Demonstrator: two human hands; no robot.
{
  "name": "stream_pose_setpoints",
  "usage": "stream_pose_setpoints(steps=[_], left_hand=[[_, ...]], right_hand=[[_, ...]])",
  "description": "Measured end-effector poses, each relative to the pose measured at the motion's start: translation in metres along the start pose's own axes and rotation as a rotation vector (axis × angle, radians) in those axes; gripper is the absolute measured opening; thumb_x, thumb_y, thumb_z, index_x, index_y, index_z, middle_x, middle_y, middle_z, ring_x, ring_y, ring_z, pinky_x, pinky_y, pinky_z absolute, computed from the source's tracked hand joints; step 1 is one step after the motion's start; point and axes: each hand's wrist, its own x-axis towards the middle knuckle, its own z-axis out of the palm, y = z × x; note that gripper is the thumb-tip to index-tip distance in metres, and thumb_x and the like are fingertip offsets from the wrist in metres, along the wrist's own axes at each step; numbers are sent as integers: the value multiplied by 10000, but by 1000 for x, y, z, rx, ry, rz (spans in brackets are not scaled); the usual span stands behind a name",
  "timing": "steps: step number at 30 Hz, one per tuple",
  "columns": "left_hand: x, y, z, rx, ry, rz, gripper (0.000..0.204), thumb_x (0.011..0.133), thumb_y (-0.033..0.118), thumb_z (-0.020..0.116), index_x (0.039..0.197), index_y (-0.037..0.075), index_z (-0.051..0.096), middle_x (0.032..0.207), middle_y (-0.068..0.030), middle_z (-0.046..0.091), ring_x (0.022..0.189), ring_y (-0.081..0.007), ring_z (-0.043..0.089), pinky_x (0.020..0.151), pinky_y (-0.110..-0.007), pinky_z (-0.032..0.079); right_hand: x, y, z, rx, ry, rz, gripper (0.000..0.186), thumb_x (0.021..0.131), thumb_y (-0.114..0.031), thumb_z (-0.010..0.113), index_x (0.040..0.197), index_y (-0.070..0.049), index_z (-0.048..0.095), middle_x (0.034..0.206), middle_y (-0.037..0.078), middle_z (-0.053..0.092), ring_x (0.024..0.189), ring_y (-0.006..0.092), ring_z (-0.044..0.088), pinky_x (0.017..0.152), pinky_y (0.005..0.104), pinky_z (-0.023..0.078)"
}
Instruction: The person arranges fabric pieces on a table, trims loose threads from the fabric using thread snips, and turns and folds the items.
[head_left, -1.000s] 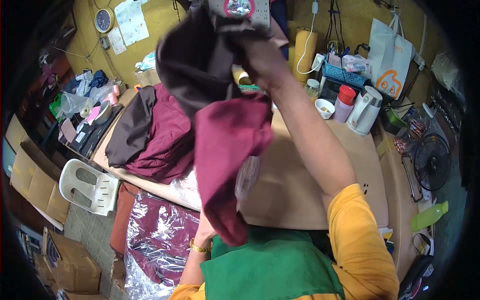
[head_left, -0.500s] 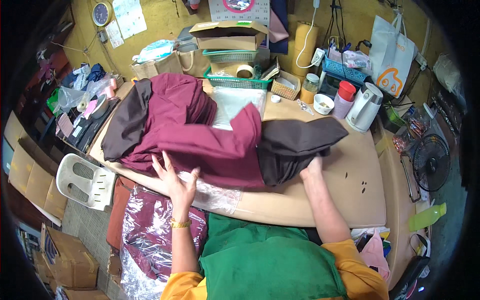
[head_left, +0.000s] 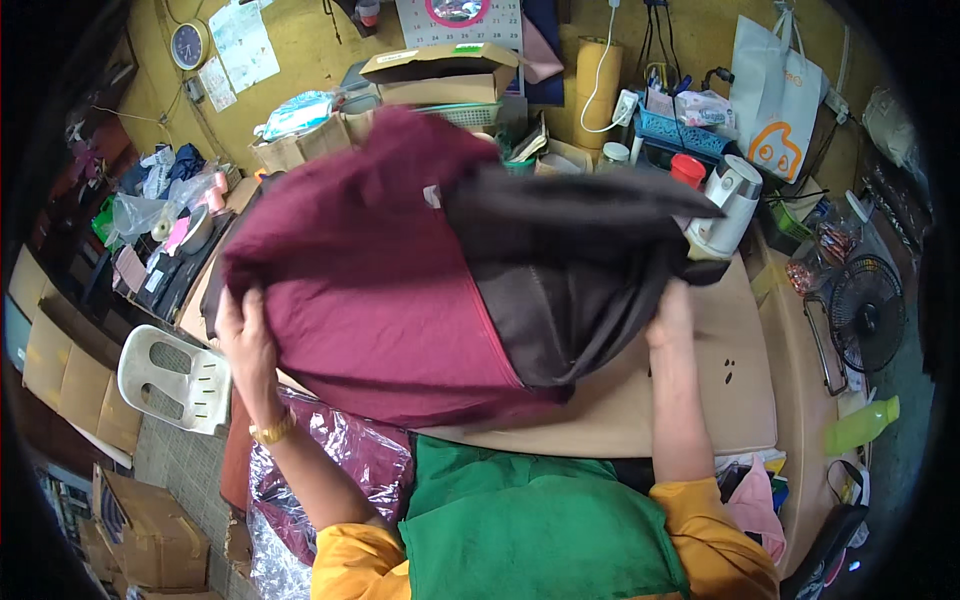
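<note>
A two-coloured garment (head_left: 370,300), maroon on the left and dark brown-black on the right, is spread in the air over the table (head_left: 720,400), its upper parts blurred by motion. A small pale label shows near its upper middle. My left hand (head_left: 250,335) grips the maroon edge, thumb in front. At the opposite end my right hand (head_left: 673,315) holds the dark part, its fingertips partly hidden by cloth. The garment covers most of the tabletop; its exact kind is hard to make out.
Maroon clothing in clear plastic (head_left: 330,465) lies by the near left edge. A white electric kettle (head_left: 733,205), a red-lidded container (head_left: 687,170), a blue basket (head_left: 685,135) and an open cardboard box (head_left: 440,75) line the back. A white plastic chair (head_left: 175,385) stands left, a black fan (head_left: 868,310) right.
My left hand, open and apart half a second ago, has moved left and taken hold of the maroon cloth. My right hand has shifted right, and the garment is raised and spread wider.
</note>
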Motion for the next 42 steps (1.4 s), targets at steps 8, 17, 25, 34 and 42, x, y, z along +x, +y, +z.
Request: stream_pose_setpoints(steps=[8, 17, 25, 34, 42], left_hand=[[-50, -21, 95, 319, -331, 134, 308, 831, 156, 727, 1071, 33, 580, 991, -164, 617, 841, -324, 636, 743, -437, 512], [-141, -15, 192, 676, -738, -53, 680, 804, 584, 673, 1007, -51, 540, 988, -238, 567, 883, -430, 635, 750, -503, 527], [-132, 3, 197, 677, -819, -15, 323, 817, 275, 604, 908, -29, 666, 1026, -240, 587, 927, -417, 632, 831, -494, 524], [-104, 99, 165, -72, -879, 504, 44, 728, 57, 461, 767, 40, 448, 1414, -187, 517, 1408, -408, 352, 1163, -607, 36], [-124, 76, 144, -282, -658, 354, 58, 775, 5, 578, 784, 43, 535, 1518, -219, 378, 1464, -435, 209, 1160, -597, 52]], right_hand=[[-34, 98, -114, -735, -101, -95, 311, 929, -117, 627, 1222, -13, 632, 1212, 59, 645, 1091, 145, 561, 968, 312, 433], [-20, 99, -124, -617, -93, 13, 346, 925, -23, 595, 1269, -22, 572, 1279, 64, 588, 1166, 188, 546, 1042, 351, 401], [-41, 95, -54, -12, -114, 82, 354, 940, -94, 587, 1286, -18, 579, 1300, 85, 585, 1177, 199, 539, 1061, 363, 393], [-79, 150, 11, -403, -886, -8, 446, 985, -153, 522, 1398, -10, 431, 1454, 72, 424, 1288, 182, 444, 1084, 347, 370], [-31, 126, 22, -772, -840, -330, 385, 930, -131, 526, 1298, -16, 528, 1344, 65, 533, 1228, 212, 518, 1032, 380, 418]])
